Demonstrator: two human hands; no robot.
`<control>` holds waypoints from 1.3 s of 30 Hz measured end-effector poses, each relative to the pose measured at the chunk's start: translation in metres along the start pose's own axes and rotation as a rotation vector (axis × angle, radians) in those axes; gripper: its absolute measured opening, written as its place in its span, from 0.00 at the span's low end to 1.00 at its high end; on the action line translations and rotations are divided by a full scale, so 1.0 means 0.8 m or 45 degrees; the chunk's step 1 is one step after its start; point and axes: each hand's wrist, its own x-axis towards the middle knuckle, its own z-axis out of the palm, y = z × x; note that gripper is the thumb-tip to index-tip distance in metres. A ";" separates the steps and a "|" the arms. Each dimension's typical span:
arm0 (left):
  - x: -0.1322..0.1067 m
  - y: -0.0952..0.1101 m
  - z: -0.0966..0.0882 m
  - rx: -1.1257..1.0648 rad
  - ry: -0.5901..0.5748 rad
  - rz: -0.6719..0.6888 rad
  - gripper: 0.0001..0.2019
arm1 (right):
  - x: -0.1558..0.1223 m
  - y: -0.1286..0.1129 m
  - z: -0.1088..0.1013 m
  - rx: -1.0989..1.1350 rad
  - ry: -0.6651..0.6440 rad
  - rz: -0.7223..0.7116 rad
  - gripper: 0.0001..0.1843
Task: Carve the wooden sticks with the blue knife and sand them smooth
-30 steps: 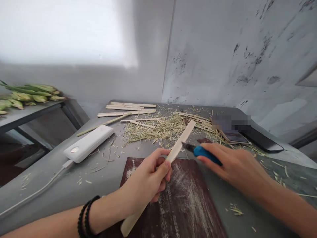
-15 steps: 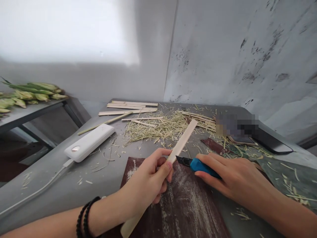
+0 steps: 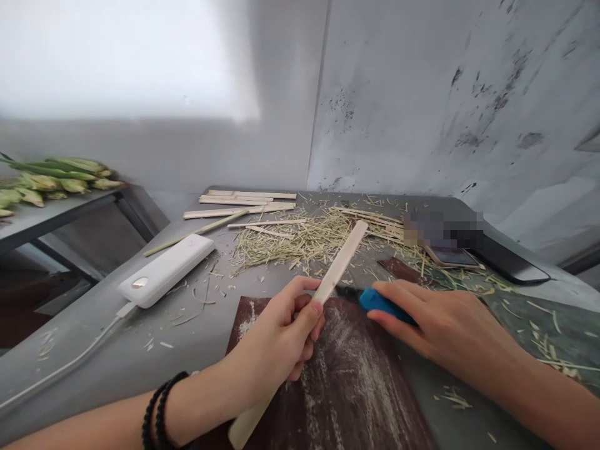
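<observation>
My left hand (image 3: 279,340) is closed around a long pale flat wooden strip (image 3: 341,259), which slants up and away from me over a dark reddish-brown sanding sheet (image 3: 347,381) dusted with pale powder. My right hand (image 3: 440,325) grips a blue-handled utility knife (image 3: 375,301). Its dark blade touches the right edge of the strip just above my left thumb. Two black bead bracelets (image 3: 159,412) ring my left wrist.
A heap of thin shavings (image 3: 300,240) lies behind the strip. More pale strips (image 3: 244,203) are stacked at the far edge of the grey table (image 3: 94,350). A white power bank (image 3: 166,270) with its cable sits left. A phone (image 3: 452,256) and a dark device (image 3: 509,265) lie right. Green stalks (image 3: 56,175) rest on a side shelf.
My right hand drew the knife down along the strip from its middle toward my left hand; the blade now meets the strip's edge. My left hand kept its grip.
</observation>
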 end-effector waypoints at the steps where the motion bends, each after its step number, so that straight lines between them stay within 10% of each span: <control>1: -0.001 0.001 0.001 0.006 -0.009 -0.001 0.05 | 0.000 0.005 0.000 -0.036 0.032 0.048 0.22; 39: 0.000 -0.003 0.001 0.010 -0.021 -0.032 0.07 | -0.001 -0.007 -0.006 0.180 -0.069 -0.065 0.21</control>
